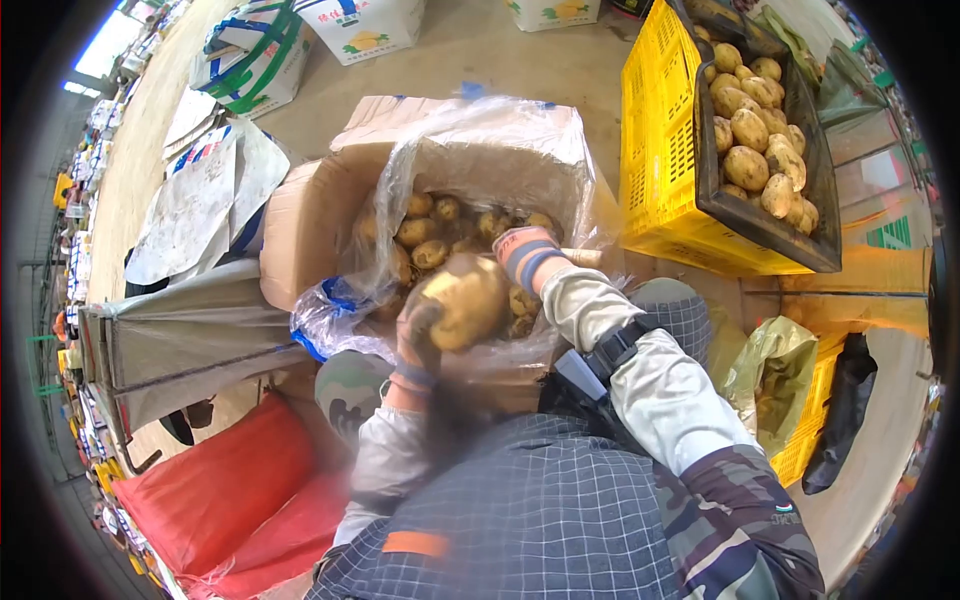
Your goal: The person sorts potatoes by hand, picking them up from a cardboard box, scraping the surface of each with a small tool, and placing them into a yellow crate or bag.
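A large potato (462, 303) is gripped in my gloved left hand (418, 335), raised over the near side of a cardboard box (288, 235). It looks slightly blurred. My gloved right hand (524, 253) reaches into the box on its right side, close to several smaller potatoes (430, 254). Its fingertips point down and away from me, and I cannot make out whether they hold anything. Clear plastic lining (400, 170) hangs over the box's walls and bunches up at its near left corner.
To the right stands a yellow crate (657, 140) beside a dark crate (828, 235) heaped with potatoes. White printed boxes (365, 30) stand at the back. Red fabric (230, 480) lies at the near left, and a yellowish plastic bag (780, 375) at the right.
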Demonstrator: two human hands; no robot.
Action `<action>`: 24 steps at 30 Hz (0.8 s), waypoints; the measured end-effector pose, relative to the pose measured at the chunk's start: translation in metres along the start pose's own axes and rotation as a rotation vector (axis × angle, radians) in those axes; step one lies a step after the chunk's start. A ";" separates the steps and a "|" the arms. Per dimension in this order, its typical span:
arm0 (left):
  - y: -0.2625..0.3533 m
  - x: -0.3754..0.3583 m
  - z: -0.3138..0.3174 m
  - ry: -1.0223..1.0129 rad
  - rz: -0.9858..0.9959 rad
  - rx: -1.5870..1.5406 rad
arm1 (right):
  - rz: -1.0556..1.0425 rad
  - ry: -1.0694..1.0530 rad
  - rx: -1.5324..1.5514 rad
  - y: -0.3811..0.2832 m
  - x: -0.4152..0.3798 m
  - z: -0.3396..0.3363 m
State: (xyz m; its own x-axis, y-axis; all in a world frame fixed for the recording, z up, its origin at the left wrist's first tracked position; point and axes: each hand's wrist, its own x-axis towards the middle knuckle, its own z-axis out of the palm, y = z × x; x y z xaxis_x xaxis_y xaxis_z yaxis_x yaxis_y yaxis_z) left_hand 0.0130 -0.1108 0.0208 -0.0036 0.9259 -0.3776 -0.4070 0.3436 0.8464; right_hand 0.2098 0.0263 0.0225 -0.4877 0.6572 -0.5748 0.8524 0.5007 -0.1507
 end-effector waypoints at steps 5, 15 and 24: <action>0.019 -0.003 0.011 0.138 0.084 0.000 | 0.199 0.131 0.337 0.007 -0.005 -0.012; 0.012 -0.003 0.025 0.045 0.343 0.302 | 0.035 0.367 0.737 -0.034 -0.049 -0.029; 0.028 -0.007 0.041 0.089 0.443 0.547 | 0.095 0.450 0.813 -0.044 -0.031 -0.016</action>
State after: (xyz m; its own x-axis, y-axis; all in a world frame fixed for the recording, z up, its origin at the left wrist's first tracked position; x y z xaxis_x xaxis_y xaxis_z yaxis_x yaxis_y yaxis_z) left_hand 0.0391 -0.1012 0.0626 -0.1469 0.9885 0.0366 0.1674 -0.0116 0.9858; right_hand 0.1844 -0.0076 0.0598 -0.2916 0.9166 -0.2734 0.6800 -0.0023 -0.7332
